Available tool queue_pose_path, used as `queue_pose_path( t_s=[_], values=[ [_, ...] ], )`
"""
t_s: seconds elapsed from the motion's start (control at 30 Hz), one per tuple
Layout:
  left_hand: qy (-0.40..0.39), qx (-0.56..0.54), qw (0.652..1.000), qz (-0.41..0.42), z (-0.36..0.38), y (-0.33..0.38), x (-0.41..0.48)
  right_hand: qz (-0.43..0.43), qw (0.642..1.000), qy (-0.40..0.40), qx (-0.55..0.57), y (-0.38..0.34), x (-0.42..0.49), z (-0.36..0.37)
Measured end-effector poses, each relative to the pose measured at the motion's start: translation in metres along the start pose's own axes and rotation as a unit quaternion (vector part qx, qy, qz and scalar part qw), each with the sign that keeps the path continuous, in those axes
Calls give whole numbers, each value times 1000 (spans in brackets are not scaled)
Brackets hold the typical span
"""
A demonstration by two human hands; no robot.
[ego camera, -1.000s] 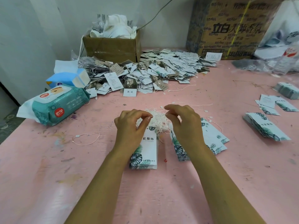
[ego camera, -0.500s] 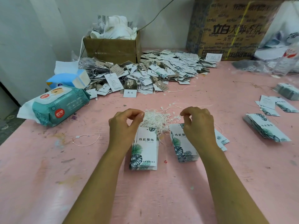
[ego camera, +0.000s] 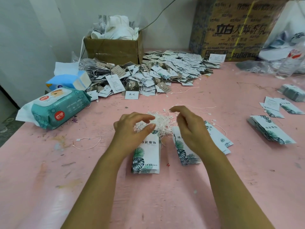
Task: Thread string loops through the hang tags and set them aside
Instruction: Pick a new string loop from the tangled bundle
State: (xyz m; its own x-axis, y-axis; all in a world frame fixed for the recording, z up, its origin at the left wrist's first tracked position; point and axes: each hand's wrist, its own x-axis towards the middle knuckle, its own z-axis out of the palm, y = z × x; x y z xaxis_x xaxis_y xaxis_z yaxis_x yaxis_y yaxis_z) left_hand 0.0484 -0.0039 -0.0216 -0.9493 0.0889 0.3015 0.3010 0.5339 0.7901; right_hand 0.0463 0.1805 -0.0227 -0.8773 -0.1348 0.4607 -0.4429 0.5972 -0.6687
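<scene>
A tangle of white string loops [ego camera: 162, 122] lies on the pink table [ego camera: 148, 195] between my hands. Just in front of it stand two stacks of white hang tags with green leaf print, one [ego camera: 146, 156] below my left hand and one [ego camera: 185, 154] partly under my right wrist. My left hand [ego camera: 130, 129] hovers over the tangle's left side with thumb and fingers curved and apart. On the tangle's right side, my right hand [ego camera: 189, 126] has loosely bent fingers, and I see nothing pinched. A big heap of strung tags [ego camera: 156, 75] lies at the back.
A wipes pack [ego camera: 56, 108] and a blue tissue box [ego camera: 69, 80] sit at the left. A small cardboard box [ego camera: 113, 48] and a large carton [ego camera: 231, 30] stand against the wall. More tag stacks [ego camera: 270, 131] lie at the right. A loose string loop [ego camera: 87, 142] lies at the left.
Both hands pinched strings over the tangle and drew apart. Now their fingers have loosened and the right hand has moved back toward the tangle.
</scene>
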Motion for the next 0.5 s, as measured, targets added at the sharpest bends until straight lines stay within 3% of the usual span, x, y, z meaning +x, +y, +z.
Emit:
queue_pose_path(
  t_s=[0.1,0.2,0.37,0.5],
  values=[
    [-58,42,996,-56,-14,-12,0,51,997,2,-56,8,1,-11],
    [-101,62,989,-86,-17,-18,1,122,985,-67,-103,15,1,-18],
    [-105,75,988,-83,-12,-21,2,203,955,-164,-138,20,0,-23],
    [-102,52,990,-79,-11,-19,1,231,943,-180,-160,25,-2,-22]
  ],
)
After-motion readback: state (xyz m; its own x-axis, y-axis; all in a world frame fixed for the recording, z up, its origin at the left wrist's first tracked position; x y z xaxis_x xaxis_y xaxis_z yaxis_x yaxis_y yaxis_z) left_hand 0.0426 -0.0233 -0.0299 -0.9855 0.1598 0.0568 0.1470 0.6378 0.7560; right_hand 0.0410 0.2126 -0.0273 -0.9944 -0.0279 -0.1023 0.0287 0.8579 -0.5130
